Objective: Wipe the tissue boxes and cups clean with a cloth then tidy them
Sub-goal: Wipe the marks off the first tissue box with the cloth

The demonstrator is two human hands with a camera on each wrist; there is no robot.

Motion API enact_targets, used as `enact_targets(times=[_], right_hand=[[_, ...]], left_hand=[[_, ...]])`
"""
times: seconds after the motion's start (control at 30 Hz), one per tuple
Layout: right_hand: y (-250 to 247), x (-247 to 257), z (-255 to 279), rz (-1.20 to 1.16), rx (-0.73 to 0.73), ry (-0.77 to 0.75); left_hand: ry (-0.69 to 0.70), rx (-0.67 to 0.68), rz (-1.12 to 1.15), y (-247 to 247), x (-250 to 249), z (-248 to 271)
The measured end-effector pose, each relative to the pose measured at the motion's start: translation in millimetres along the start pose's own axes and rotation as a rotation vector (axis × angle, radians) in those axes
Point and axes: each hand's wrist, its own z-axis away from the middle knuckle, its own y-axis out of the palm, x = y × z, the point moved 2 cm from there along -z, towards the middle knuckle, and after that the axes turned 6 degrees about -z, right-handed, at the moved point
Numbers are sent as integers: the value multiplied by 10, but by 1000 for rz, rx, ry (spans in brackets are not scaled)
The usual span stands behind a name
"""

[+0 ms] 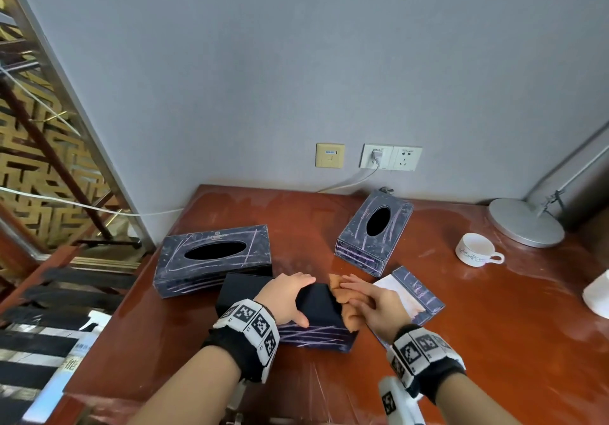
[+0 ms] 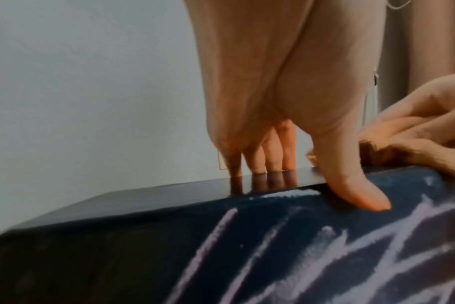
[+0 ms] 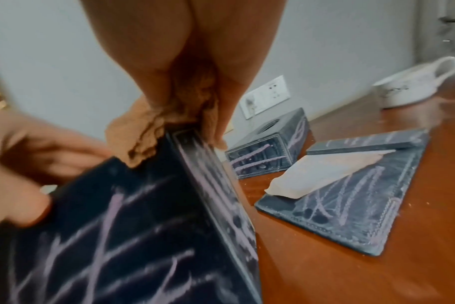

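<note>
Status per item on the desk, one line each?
near tissue box: chalk-marked front, left hand steadies it
cloth: bunched in right hand, pressed on the box's right end
left tissue box: scribbled
far tissue box: scribbled
cup: upright
wall plug: plugged in

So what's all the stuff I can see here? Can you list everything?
tissue boxes: three, dark blue with chalky purple scribbles; one under the hands, one at the left, one at the back
box lid: one, dark blue, beside the right hand, tissue lying on it
cloth: one, tan, on the near box
cup: one, white, at the right
lamp base: one, silver, back right
table: one, reddish brown
wall sockets: white, on the grey wall
left hand: grips the near box
right hand: holds the cloth
</note>
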Motion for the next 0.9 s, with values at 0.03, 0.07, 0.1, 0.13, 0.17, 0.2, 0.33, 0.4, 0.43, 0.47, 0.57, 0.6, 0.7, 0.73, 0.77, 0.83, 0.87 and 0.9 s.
enact_targets(times=[0.03, 0.07, 0.1, 0.13, 0.17, 0.2, 0.33, 0.4, 0.43, 0.47, 0.57, 0.6, 0.7, 0.73, 0.77, 0.83, 0.87, 0.9], right_hand=[[-68, -9, -14, -8, -77, 68], [-128, 4, -14, 6, -151, 116], [-168, 25, 10, 17, -186, 129], [-169, 54, 43, 7, -158, 112], [-118, 79, 86, -3, -78, 81], [-30, 98, 150, -1, 18, 40], [146, 10, 312, -38, 61, -44], [107, 8, 293, -77, 30, -16], [85, 21, 281, -61, 8, 0], [65, 47, 272, -21, -16, 11], [-11, 137, 230, 100, -7, 62], [-61, 161, 211, 124, -3, 86], [-330, 228, 159, 75, -107, 198], [-451, 236, 135, 48, -183, 210], [-570, 248, 114, 15, -254, 211], [-754, 277, 57, -57, -328, 192], [-823, 286, 13, -71, -335, 177], [-884, 315, -21, -82, -332, 171]], left_hand=[[-5, -3, -2, -2, -14, 10], [-14, -1, 0, 0, -19, 9], [-19, 0, 1, -5, -31, 6], [-23, 0, -2, -8, -35, -3], [-20, 1, -11, -17, -44, -8], [-18, 7, -25, -23, -51, -8], [-42, 38, -139, -24, -111, -51], [-49, 45, -265, 9, -203, -96], [-49, 41, -316, 46, -264, -115], [-52, 27, -340, 93, -325, -138], [-77, -60, -287, 188, -460, -160], [-85, -80, -272, 199, -472, -155], [-75, -102, -229, 131, -466, -96], [-67, -127, -192, 66, -465, -63], [-59, -160, -140, -8, -463, -24], [-44, -232, 2, -169, -449, 65], [-40, -268, 85, -243, -433, 111], [-35, -304, 168, -312, -409, 160]])
